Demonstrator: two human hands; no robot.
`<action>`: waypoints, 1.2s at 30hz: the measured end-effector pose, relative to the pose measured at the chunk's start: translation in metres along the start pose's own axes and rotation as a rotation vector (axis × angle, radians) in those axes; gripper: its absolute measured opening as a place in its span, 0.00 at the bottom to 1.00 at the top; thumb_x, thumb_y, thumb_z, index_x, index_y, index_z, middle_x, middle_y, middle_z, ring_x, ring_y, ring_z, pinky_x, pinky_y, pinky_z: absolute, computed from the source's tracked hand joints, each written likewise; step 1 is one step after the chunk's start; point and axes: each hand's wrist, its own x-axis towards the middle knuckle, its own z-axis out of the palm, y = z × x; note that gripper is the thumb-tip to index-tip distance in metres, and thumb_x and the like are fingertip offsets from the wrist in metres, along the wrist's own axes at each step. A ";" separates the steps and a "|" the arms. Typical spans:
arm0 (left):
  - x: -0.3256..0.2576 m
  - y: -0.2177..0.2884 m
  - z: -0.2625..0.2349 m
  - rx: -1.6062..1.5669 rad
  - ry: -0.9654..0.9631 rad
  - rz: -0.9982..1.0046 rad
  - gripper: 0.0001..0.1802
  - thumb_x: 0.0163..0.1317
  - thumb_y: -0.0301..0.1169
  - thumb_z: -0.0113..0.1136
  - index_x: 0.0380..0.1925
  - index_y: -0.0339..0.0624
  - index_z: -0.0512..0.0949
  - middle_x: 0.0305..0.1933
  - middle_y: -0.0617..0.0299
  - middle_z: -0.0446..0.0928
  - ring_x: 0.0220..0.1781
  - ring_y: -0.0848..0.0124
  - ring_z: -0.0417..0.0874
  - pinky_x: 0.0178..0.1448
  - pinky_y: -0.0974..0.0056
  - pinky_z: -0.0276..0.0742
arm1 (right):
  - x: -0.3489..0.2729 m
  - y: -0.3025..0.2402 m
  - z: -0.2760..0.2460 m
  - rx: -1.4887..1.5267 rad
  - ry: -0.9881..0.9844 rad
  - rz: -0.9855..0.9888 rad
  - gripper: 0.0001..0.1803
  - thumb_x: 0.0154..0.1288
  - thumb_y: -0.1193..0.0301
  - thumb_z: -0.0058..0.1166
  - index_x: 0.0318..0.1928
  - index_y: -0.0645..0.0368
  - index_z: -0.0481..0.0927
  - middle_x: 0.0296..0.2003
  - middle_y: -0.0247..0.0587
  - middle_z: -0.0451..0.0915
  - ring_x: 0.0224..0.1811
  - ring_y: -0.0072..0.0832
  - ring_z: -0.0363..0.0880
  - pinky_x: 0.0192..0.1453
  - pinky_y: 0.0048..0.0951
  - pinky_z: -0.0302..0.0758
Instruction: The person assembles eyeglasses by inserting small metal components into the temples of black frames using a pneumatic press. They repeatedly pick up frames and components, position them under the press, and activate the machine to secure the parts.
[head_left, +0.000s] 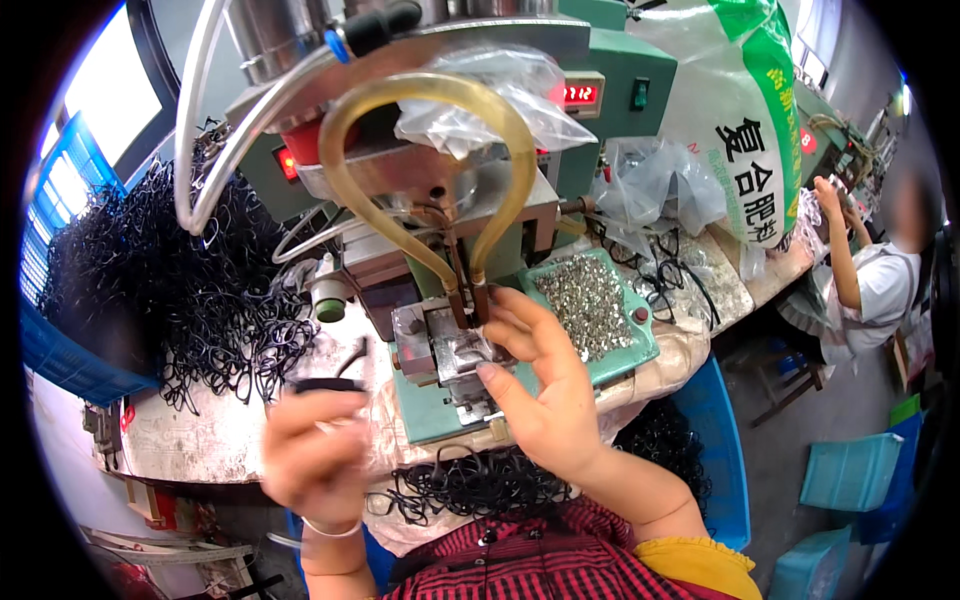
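My left hand [315,450], blurred by motion, is closed on a black cord [335,383] left of the machine. One end of the cord sticks up past the fingers. My right hand [545,385] reaches to the metal fixture [458,350] under the machine's two copper-coloured tips [468,305]. Its thumb and fingers are apart, with the fingertips at the fixture's right side; anything small between them cannot be made out. A green tray [642,345] of small shiny metal pieces [585,305] lies right beside that hand.
Tangled black cords [180,270] are heaped at the left by a blue basket [75,345]. More cords [470,485] lie at the table's front edge. A yellowish hose [505,120] loops over the fixture. A white-and-green sack [745,130] stands behind. Another person [870,275] sits at far right.
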 end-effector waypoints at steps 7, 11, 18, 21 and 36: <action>0.000 0.010 0.049 -0.036 -0.491 0.131 0.21 0.42 0.23 0.66 0.41 0.49 0.86 0.46 0.66 0.82 0.35 0.64 0.77 0.57 0.52 0.79 | 0.026 0.060 -0.090 -1.229 0.089 -0.139 0.16 0.55 0.69 0.63 0.46 0.56 0.85 0.55 0.58 0.78 0.67 0.54 0.69 0.70 0.51 0.64; 0.003 0.011 0.051 -0.059 -0.509 0.078 0.19 0.44 0.23 0.69 0.40 0.48 0.86 0.46 0.64 0.83 0.36 0.64 0.78 0.56 0.53 0.78 | 0.024 0.091 -0.129 -1.184 0.223 -0.205 0.08 0.53 0.71 0.66 0.35 0.56 0.87 0.54 0.57 0.78 0.64 0.53 0.71 0.66 0.46 0.69; 0.004 0.016 0.052 -0.046 -0.491 0.025 0.17 0.46 0.22 0.72 0.39 0.48 0.88 0.43 0.61 0.86 0.37 0.61 0.81 0.53 0.56 0.80 | 0.068 0.101 -0.083 -1.322 0.120 -0.322 0.07 0.53 0.68 0.64 0.34 0.52 0.85 0.46 0.39 0.79 0.55 0.40 0.75 0.44 0.42 0.77; -0.008 0.021 0.039 0.039 -0.454 0.028 0.16 0.47 0.20 0.71 0.39 0.46 0.87 0.46 0.57 0.85 0.42 0.58 0.83 0.54 0.56 0.79 | 0.069 0.112 -0.075 -1.448 0.111 -0.227 0.07 0.54 0.70 0.62 0.34 0.54 0.83 0.48 0.44 0.79 0.61 0.41 0.73 0.46 0.43 0.77; -0.134 -0.160 -0.149 0.713 -0.490 -0.393 0.15 0.50 0.18 0.62 0.39 0.43 0.84 0.57 0.48 0.78 0.58 0.47 0.75 0.62 0.51 0.72 | 0.052 0.093 -0.107 -0.909 0.233 -0.369 0.09 0.56 0.74 0.60 0.39 0.59 0.84 0.36 0.48 0.83 0.40 0.46 0.81 0.47 0.42 0.77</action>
